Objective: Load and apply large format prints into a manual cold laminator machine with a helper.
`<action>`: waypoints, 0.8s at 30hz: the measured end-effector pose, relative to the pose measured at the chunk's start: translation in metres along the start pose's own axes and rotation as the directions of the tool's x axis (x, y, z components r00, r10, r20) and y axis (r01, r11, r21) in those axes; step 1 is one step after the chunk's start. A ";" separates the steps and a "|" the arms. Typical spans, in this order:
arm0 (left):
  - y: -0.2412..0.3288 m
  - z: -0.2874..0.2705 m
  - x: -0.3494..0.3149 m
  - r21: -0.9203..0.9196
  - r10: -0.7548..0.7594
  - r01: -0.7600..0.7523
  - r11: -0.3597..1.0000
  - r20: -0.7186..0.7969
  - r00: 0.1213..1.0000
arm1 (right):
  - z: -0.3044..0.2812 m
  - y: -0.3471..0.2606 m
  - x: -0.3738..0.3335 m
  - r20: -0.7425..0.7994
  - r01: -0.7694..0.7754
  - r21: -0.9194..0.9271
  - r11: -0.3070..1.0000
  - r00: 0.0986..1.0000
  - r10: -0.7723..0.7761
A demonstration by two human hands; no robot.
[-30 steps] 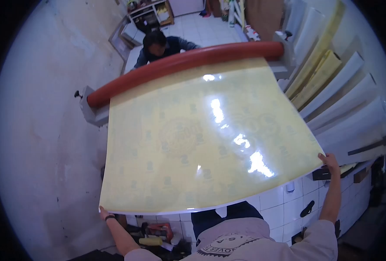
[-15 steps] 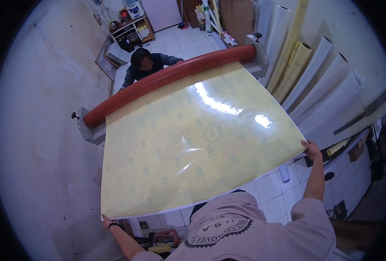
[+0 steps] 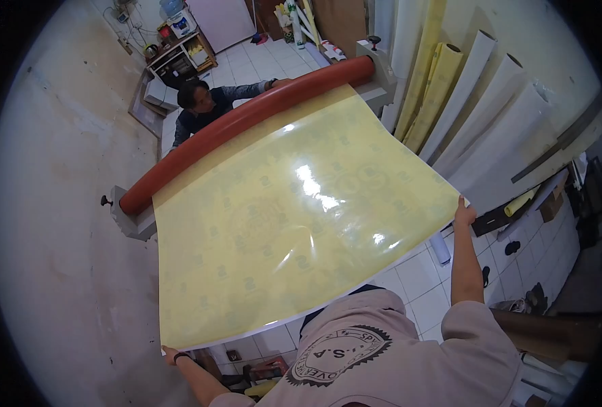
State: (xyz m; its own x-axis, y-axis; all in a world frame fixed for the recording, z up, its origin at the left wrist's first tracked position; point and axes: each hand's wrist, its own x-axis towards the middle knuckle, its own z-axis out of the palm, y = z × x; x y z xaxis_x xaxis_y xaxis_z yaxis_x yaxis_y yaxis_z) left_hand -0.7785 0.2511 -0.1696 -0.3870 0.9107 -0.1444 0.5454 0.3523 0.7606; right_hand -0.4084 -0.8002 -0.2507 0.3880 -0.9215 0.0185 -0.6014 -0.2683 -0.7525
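A large glossy yellow sheet (image 3: 260, 237) with a white edge stretches between my hands and a long red roller (image 3: 247, 122). Its far end meets the roller. My left hand (image 3: 170, 355), with a dark band at the wrist, is closed on the sheet's near left corner. At the near right corner, my right hand (image 3: 464, 213) pinches the edge between thumb and fingers. Faint printed patterns show on the sheet, and bright glare and small creases lie across its middle. Grey end brackets with black knobs hold the roller, such as the left bracket (image 3: 133, 220).
Beyond the roller a co-worker (image 3: 196, 102) leans in, one arm reaching over it. Several yellow and white rolls (image 3: 460, 102) lean along the right wall. A bare wall (image 3: 63, 169) stands close on the left. White floor tiles (image 3: 416, 275) show under the sheet; shoes (image 3: 537, 298) lie at right.
The view has turned a little, shifting the scene. My right hand and its corner sit higher in the picture. The co-worker's arm now reaches further along the roller. Both my hands keep their hold.
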 end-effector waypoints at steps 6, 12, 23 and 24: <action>0.010 0.022 -0.020 -0.133 -0.048 0.050 0.990 0.021 0.999 | -0.015 -0.035 0.003 -0.171 0.101 -0.026 0.995 0.980 -0.104; -0.003 0.022 -0.025 -0.159 -0.031 0.032 0.987 0.011 0.999 | -0.001 -0.018 0.011 -0.145 0.063 -0.032 0.998 0.987 -0.067; -0.014 0.028 -0.072 -0.441 -0.083 0.165 0.882 0.198 0.977 | 0.013 0.066 0.130 0.161 0.162 -0.292 0.943 0.980 -0.118; -0.016 -0.011 -0.025 -0.378 -0.034 0.040 0.925 0.022 0.999 | 0.037 0.053 0.113 0.190 0.086 -0.320 0.944 0.982 -0.025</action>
State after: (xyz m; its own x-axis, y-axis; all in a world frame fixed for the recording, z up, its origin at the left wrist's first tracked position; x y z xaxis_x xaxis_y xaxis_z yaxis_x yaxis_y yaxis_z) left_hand -0.7859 0.2207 -0.1708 -0.3883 0.9029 -0.1841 0.2078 0.2805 0.9371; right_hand -0.3706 -0.9085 -0.3126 0.5282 -0.8446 -0.0877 -0.7575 -0.4220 -0.4981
